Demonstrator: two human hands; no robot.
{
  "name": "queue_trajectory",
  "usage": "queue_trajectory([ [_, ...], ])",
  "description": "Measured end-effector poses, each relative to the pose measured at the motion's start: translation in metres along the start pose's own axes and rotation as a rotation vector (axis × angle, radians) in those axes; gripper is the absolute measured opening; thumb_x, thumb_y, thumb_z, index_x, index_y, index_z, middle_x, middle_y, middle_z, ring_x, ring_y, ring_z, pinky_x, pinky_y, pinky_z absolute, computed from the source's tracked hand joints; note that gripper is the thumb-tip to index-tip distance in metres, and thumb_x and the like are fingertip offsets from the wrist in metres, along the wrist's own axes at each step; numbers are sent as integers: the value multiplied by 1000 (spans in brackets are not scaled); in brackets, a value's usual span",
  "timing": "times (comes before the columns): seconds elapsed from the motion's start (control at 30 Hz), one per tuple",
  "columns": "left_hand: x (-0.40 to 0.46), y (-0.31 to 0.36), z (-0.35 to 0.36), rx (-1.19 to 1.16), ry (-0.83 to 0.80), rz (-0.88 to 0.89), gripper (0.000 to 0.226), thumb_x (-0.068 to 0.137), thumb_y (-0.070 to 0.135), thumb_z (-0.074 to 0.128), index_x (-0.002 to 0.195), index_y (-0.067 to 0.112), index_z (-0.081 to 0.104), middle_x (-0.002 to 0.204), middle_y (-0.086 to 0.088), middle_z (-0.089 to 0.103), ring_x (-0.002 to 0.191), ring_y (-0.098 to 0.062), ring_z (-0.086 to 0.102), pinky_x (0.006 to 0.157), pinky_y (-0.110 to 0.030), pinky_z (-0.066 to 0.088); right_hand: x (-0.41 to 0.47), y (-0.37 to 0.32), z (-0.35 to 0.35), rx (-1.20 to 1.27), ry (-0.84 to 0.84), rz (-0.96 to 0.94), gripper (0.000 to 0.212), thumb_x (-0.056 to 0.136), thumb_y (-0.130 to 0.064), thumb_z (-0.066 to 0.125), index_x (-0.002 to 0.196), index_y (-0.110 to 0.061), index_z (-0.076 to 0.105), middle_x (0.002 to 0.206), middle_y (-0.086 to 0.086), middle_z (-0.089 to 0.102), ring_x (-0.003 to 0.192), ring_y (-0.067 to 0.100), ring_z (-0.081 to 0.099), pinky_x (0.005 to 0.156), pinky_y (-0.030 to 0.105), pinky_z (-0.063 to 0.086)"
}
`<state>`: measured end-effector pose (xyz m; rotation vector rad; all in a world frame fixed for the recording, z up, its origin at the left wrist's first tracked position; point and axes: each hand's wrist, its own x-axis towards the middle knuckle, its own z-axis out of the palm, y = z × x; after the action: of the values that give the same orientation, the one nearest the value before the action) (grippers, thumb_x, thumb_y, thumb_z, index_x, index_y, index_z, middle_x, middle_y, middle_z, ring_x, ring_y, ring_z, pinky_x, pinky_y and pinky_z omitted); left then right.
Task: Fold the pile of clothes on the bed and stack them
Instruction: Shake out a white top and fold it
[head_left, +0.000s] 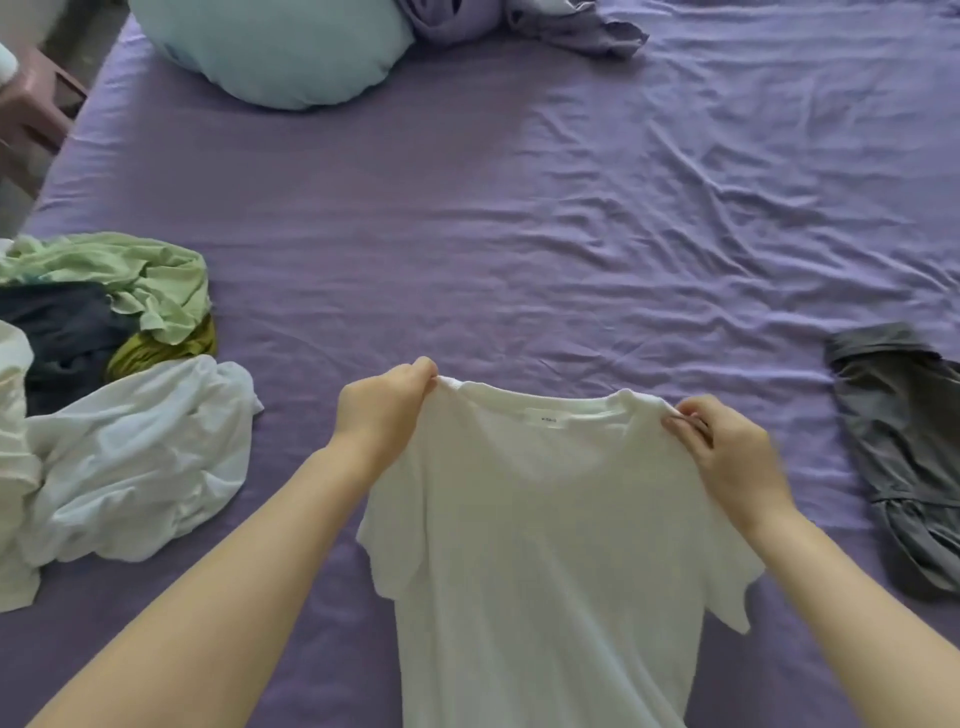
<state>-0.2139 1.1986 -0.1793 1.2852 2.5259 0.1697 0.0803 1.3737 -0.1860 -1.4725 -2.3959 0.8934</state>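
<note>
- My left hand (387, 402) and right hand (727, 447) each pinch a shoulder of the white shirt (545, 545).
- I should lay it flat on the bed (519, 234), then smooth it.

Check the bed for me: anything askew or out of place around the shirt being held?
Nothing damaged. The white tee hangs straight from both hands, left and right, at the shoulders. The grey garment on the right lies rumpled, not neatly folded, and the pile on the left is still a heap.
</note>
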Motion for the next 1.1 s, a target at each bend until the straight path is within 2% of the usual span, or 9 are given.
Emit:
queue_trajectory([
  [0.17, 48, 13, 20, 177, -51, -61, 13, 94, 7, 41, 97, 20, 44, 93, 0, 62, 75, -25, 50, 64, -32, 30, 57, -1, 6, 3, -3, -5, 11, 89, -26, 64, 98, -19, 62, 87, -4, 60, 80, 17, 55, 70, 35, 44],
  [0.23, 53, 23, 37, 228, -118, -95, 24, 90, 5, 44, 109, 20, 47, 111, 1, 61, 100, -24, 51, 84, -33, 36, 67, 6, 16, 23, -135, 64, 27, 88, -23, 66, 113, -16, 60, 96, 1, 61, 87, 21, 58, 79, 36, 45],
  [0.3, 53, 39, 55, 183, -133, -82, 41, 90, 4, 43, 128, 21, 44, 133, 2, 49, 136, -24, 31, 112, -42, 20, 65, 19, 23, 29, -243, 141, 43, 88, -25, 67, 127, -12, 54, 106, 5, 59, 96, 24, 58, 87, 36, 45],
  [0.37, 50, 63, 69, 89, -114, 0, 45, 95, 6, 40, 137, 22, 41, 144, 3, 39, 146, -23, 13, 117, -45, 8, 52, 34, 25, 50, -248, 188, 49, 89, -28, 65, 133, -13, 49, 105, 1, 57, 98, 24, 58, 85, 32, 42],
  [0.6, 52, 163, 101, -128, -170, 416, 38, 99, 12, 41, 136, 18, 51, 147, 0, 42, 144, -21, 23, 115, -39, 18, 0, 73, 9, -180, -281, 155, 42, 90, -31, 62, 129, -18, 54, 111, -4, 64, 104, 21, 59, 87, 38, 40],
  [0.7, 62, 192, 112, -23, -232, 493, 55, 94, 0, 38, 144, 23, 38, 153, 3, 30, 146, -22, 15, 117, -38, 13, -10, 83, 4, -74, -263, 223, 14, 86, -23, 66, 99, -18, 68, 86, -5, 61, 81, 17, 56, 79, 31, 40],
  [0.87, 86, 213, 117, 173, -232, 546, 49, 96, 10, 43, 142, 26, 37, 140, -1, 42, 139, -25, 23, 116, -46, 13, -10, 94, -11, 298, -147, 362, 10, 92, -16, 56, 84, -16, 50, 75, -7, 53, 66, -3, 47, 59, 12, 36],
  [0.97, 97, 216, 115, 263, -205, 568, 24, 99, 27, 45, 119, 22, 56, 116, -1, 55, 117, -25, 39, 103, -35, 25, -13, 97, -11, 264, -124, 315, 13, 92, -21, 58, 86, -19, 47, 71, -9, 55, 66, -7, 50, 59, 9, 36],
  [1.1, 108, 218, 111, 128, -85, 420, 21, 96, 32, 50, 109, 26, 64, 110, 1, 57, 112, -24, 42, 99, -31, 19, -3, 107, -22, 175, -18, 320, 22, 83, -24, 70, 79, -28, 49, 69, -12, 56, 67, 4, 54, 60, 16, 37],
])
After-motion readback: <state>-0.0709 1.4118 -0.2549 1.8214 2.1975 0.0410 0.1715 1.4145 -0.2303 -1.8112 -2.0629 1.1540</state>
